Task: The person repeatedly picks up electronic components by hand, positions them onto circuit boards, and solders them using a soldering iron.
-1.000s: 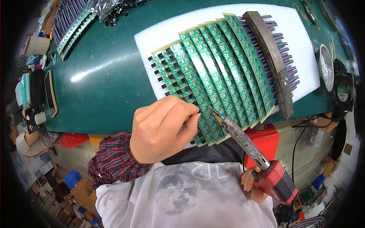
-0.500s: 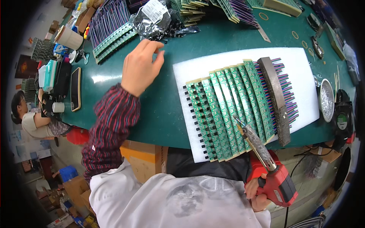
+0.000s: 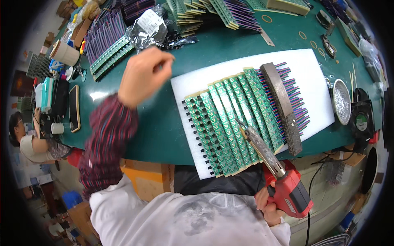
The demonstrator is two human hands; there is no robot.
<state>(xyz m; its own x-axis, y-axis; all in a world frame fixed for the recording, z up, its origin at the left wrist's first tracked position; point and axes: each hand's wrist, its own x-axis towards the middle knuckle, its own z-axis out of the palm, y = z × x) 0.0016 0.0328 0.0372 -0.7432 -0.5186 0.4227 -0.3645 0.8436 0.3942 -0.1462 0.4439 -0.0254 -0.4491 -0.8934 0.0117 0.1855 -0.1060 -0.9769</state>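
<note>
My left hand [image 3: 141, 76] hovers over the table, just nearer to me than a crumpled clear bag [image 3: 150, 26] with small black parts about it. Its thumb and forefinger are pinched together; anything between them is too small and blurred to make out. In my right hand [image 3: 266, 207] is a red soldering gun [image 3: 289, 192], held by its handle. The metal tip points up and left, over a row of narrow green circuit boards [image 3: 230, 127]. Black connectors [image 3: 201, 137] line the leftmost boards. A dark metal bar [image 3: 283, 108] lies across their coloured wires [image 3: 297, 102].
The boards rest on a white foam sheet [image 3: 318, 78] on the green table [image 3: 156, 135]. Wired boards [image 3: 111, 57] are stacked at the back left, beyond a phone [image 3: 74, 108]. A metal bowl [image 3: 341, 101] and black fan [image 3: 363, 117] stand right. Another person [image 3: 35, 139] sits far left.
The whole view has shifted, so the table's things appear farther left. My left thumb and forefinger have come together, and that hand has drawn slightly away from the bag. The soldering gun stays in my right hand.
</note>
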